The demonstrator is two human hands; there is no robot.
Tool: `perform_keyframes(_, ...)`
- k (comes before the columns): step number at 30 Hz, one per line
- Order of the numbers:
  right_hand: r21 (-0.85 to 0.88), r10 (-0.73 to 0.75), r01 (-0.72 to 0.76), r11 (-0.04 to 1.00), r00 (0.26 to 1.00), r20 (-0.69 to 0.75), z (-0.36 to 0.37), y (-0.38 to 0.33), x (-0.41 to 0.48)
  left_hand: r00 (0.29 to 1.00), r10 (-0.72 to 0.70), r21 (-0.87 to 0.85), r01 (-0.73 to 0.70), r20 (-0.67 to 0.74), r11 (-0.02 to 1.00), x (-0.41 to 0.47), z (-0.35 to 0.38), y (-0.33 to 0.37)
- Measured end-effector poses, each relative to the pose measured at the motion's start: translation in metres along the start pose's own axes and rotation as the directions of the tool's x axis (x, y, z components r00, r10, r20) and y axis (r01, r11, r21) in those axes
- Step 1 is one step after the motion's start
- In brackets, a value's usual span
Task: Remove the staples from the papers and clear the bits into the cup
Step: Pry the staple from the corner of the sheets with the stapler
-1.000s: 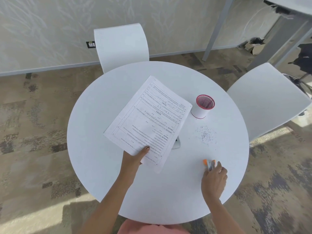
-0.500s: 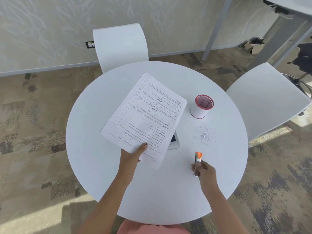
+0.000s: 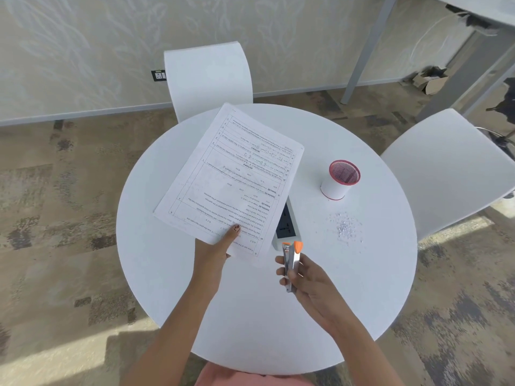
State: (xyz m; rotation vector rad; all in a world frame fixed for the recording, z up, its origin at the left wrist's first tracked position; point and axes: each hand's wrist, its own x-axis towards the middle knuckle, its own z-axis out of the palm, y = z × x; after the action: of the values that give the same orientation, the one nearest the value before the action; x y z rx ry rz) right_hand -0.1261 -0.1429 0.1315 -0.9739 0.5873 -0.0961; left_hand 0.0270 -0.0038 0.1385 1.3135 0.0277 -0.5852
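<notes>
Item 1, papers [image 3: 231,182]: stapled set of white printed sheets, text upside down from my view, lying slantwise across the mid-left of the round white table [image 3: 250,324], near edge lifted a little. Its right edge covers part of a power socket block [image 3: 287,222]. Staple pos.: too small for me to make out. The left hand [image 3: 214,252] pinches the near edge w/ thumb on top; fingers underneath are hidden. Item 2, staple remover [image 3: 291,263]: metal body, orange tips, gripped by the right hand [image 3: 306,277], fingers curled round it, tips pointing away at the sheets' near right corner, just short of it, not touching. Step in hand, by my reading: bring the tool to a staple. Notes for doing it well: I'd have the left hand press the corner flat beside the staple so the sheets can't slide or buckle. Approach low, slip the tool under the staple's crown and lever gently, not yank, else the corner may tear. Work away from the socket block. Item 3, bits [image 3: 345,227]: loose pale scatter on the table's right side, near the cup [image 3: 341,178] but apart from it. The cup is white w/ a red rim and stands upright. Sweeping not yet done.
</notes>
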Motion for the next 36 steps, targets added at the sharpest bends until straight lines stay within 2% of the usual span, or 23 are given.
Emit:
perform_keyframes(3,-0.056,-0.009,0.007,0.998,0.999,-0.031,0.015,-0.01,-0.004,1.0,0.006,-0.009,-0.006,-0.018,1.0,-0.001,0.003,0.005)
perform_keyframes(8,-0.364,-0.065,0.039,0.931,0.996,-0.061,0.031,-0.023,-0.013,0.999,0.037,-0.04,-0.038,-0.037,0.998,-0.006,0.011,0.015)
perform_keyframes(12,-0.455,-0.11,0.079,0.887,0.993,-0.043,0.039,-0.035,-0.019,0.996,0.083,-0.014,-0.084,-0.016,0.996,-0.01,0.016,0.024)
perform_keyframes(18,-0.469,-0.153,0.119,0.875,0.988,-0.036,0.047,-0.044,-0.024,0.99,0.141,0.007,-0.141,-0.004,0.99,-0.016,0.022,0.033)
perform_keyframes(26,-0.469,-0.163,0.162,0.868,0.986,0.039,0.054,-0.056,-0.027,0.981,0.191,-0.064,-0.193,-0.033,0.979,-0.026,0.029,0.044)
perform_keyframes(36,-0.432,-0.225,0.216,0.876,0.974,0.031,0.06,-0.062,-0.03,0.974,0.226,-0.11,-0.227,-0.018,0.968,-0.035,0.035,0.056)
